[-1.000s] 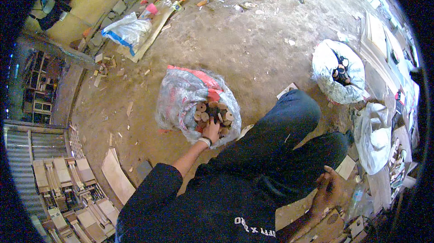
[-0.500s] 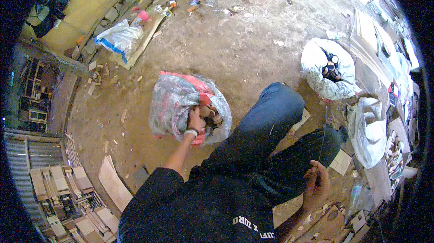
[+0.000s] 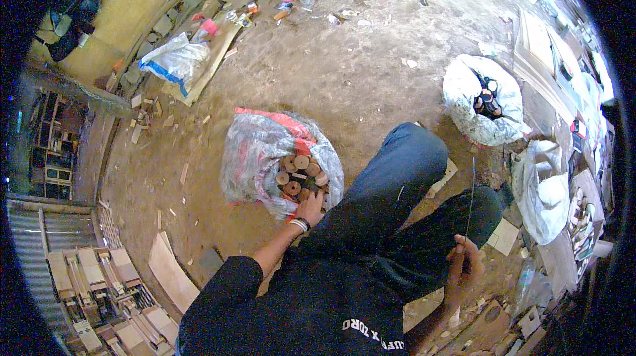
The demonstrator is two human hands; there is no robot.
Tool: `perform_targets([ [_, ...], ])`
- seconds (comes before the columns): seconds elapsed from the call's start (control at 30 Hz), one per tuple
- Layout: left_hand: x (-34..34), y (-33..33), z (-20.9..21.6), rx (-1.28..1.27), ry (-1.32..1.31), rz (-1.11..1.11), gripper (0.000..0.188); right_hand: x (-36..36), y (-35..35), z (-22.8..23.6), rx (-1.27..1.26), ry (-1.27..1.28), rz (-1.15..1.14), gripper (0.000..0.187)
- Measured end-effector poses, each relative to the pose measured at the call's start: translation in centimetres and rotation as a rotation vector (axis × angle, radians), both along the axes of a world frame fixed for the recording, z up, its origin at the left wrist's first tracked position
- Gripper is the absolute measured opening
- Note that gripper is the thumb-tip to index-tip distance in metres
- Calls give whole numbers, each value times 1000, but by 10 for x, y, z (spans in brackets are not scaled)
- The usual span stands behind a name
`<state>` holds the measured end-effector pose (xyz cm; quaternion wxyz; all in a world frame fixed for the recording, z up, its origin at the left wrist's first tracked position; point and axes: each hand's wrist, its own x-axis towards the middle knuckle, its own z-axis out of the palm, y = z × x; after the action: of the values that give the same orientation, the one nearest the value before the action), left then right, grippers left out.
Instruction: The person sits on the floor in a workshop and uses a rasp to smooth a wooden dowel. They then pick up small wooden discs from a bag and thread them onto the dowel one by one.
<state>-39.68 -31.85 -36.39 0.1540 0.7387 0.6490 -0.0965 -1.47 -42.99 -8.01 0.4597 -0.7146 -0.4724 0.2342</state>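
Note:
A grey plastic sack with red stripes (image 3: 255,157) lies on the ground in front of me, its mouth toward my legs. Inside are several round wooden discs (image 3: 292,188), some with a hole in the centre. My left hand (image 3: 310,208), with bands at the wrist, reaches into the near side of the mouth. Its fingertips are down among the discs, so whether they grip one is hidden. By my right knee, my right hand (image 3: 466,258) is closed on a thin dark rod (image 3: 472,197), which points upward. The rod's upper end touches nothing.
At the right, a white sack (image 3: 457,91) holds dark and pale round pieces, with another white sack (image 3: 542,203) nearer. Wooden boards (image 3: 538,45) lie along the right side. Wooden assemblies (image 3: 99,276) stand lower left. A clear plastic bag (image 3: 179,58) rests at the far left.
My left hand has moved right and nearer me, from the left part of the sack's mouth to its near edge, uncovering more discs. My right hand still holds the rod.

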Motion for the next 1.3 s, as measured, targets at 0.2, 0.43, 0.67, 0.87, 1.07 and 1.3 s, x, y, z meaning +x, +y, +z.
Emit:
perform_targets([
  [0.2, 8, 15, -25, -187, -85, 109, 75, 5, 0, 3, 2, -85, -16, 18],
  [0.43, -15, 55, 0, 107, -412, 332, 62, 6, -8, 8, -4, 34, -67, 17],
  [0.67, 20, 77, -9, -140, -207, 165, 61, 3, -5, 4, 36, -23, -67, 17],
  [0.87, 30, 45, -24, 192, -174, 167, 65, 4, -7, 7, 39, -9, -56, 17],
  [1.07, 21, 58, -24, -154, -274, 80, 49, 3, -5, 10, 11, 14, -55, 17],
  [1.3, 3, 67, 39, 234, -454, 373, 41, 4, -10, 17, 32, -34, -56, 20],
])
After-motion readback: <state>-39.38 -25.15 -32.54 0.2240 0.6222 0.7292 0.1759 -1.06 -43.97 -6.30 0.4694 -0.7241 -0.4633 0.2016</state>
